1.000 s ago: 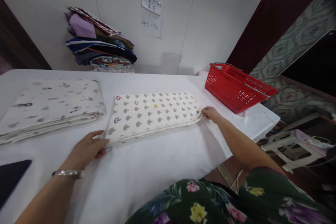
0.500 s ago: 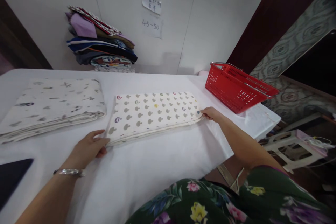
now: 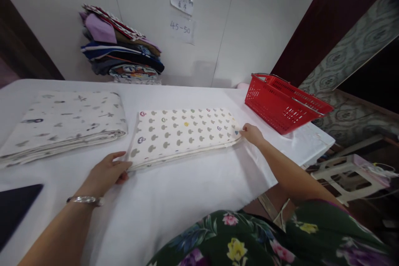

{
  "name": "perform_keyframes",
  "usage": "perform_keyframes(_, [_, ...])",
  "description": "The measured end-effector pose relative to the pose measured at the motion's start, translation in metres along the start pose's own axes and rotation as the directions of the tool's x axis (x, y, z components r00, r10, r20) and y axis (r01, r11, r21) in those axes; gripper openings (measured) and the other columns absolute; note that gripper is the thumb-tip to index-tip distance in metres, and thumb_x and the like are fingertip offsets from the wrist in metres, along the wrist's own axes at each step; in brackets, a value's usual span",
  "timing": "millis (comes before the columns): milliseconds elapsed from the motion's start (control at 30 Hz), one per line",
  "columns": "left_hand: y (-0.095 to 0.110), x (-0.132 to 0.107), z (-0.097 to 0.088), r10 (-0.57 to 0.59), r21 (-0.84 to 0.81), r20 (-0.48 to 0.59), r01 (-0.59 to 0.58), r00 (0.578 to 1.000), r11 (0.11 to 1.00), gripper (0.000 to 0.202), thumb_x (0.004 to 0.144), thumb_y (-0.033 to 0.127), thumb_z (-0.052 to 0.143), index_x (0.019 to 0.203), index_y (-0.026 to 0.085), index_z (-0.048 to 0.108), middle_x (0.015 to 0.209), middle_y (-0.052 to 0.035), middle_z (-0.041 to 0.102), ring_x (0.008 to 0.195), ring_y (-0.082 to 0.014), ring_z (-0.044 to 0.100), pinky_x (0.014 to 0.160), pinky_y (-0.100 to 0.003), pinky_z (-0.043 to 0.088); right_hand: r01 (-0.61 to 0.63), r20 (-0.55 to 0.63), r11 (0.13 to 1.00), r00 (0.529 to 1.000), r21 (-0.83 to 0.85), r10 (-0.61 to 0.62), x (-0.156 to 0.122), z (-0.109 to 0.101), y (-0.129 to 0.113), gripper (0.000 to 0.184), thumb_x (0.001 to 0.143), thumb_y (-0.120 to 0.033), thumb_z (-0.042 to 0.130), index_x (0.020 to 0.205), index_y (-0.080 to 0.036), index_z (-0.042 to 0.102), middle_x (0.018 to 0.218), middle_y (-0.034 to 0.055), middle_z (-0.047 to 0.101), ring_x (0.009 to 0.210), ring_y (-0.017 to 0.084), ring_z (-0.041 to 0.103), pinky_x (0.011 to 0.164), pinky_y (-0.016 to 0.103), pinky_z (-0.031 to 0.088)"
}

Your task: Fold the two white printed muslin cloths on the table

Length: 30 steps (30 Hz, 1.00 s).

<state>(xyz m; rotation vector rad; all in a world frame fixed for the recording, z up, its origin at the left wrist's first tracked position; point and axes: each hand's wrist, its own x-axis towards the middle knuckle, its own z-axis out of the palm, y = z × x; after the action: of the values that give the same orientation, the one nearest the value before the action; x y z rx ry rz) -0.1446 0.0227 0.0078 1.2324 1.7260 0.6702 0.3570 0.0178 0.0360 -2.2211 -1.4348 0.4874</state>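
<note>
A folded white cloth (image 3: pixel 187 133) with grey mushroom prints and a few coloured ones lies flat in the middle of the table, its layered edge toward me. At its near left corner, my left hand (image 3: pixel 107 170), with a silver bracelet on the wrist, pinches the edge between thumb and fingers. My right hand (image 3: pixel 252 134) grips the near right corner, fingers closed on it. To the left lies a larger folded white cloth (image 3: pixel 75 116) with grey leaf-like prints, apart from both hands.
On the white-covered table (image 3: pixel 187 199), a red plastic basket (image 3: pixel 280 102) stands at the right edge. A stack of folded fabrics (image 3: pixel 121 50) rises at the back left by the wall. A dark flat object (image 3: pixel 18 203) lies at the near left. A white stool (image 3: pixel 352 176) stands at right.
Both hands keep hold of the mushroom-print cloth's near corners. The view has shifted very slightly; the cloth itself stays nearly in place.
</note>
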Motion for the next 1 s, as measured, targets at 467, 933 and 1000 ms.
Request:
perform_keyframes(467, [-0.001,0.000,0.000,0.022,0.003,0.023,-0.022,0.999,1.000,0.077,0.056,0.044,0.061,0.124,0.011,0.045,0.051,0.0025,0.057,0.050,-0.0157,0.057,0.048,-0.024,0.049,0.788,0.264,0.548,0.612,-0.279,-0.746,-0.021,0.025,-0.005,0.023,0.089,-0.026,0.045,0.091,-0.022,0.068,0.095,0.0086,0.064,0.093,0.020,0.054,0.076,0.030,0.044])
perform_keyframes(933, [-0.004,0.003,0.000,0.026,0.011,0.028,-0.026,0.999,1.000,0.074,0.060,0.040,0.061,0.125,0.012,0.044,0.051,0.0023,0.057,0.050,-0.0154,0.056,0.049,-0.024,0.050,0.786,0.220,0.590,0.618,-0.184,-0.755,-0.040,0.019,0.004,0.029,0.091,-0.037,0.041,0.099,-0.024,0.066,0.100,0.0090,0.061,0.096,0.020,0.053,0.085,0.034,0.044])
perform_keyframes(1000, [-0.005,0.004,0.000,0.017,0.015,0.030,-0.017,0.999,1.000,0.072,0.061,0.040,0.061,0.126,0.013,0.044,0.051,0.0027,0.057,0.050,-0.0149,0.056,0.049,-0.024,0.049,0.777,0.201,0.589,0.627,-0.221,-0.752,-0.042,0.021,0.000,0.030,0.091,-0.038,0.043,0.103,-0.024,0.066,0.101,0.0090,0.061,0.096,0.021,0.053,0.085,0.035,0.044])
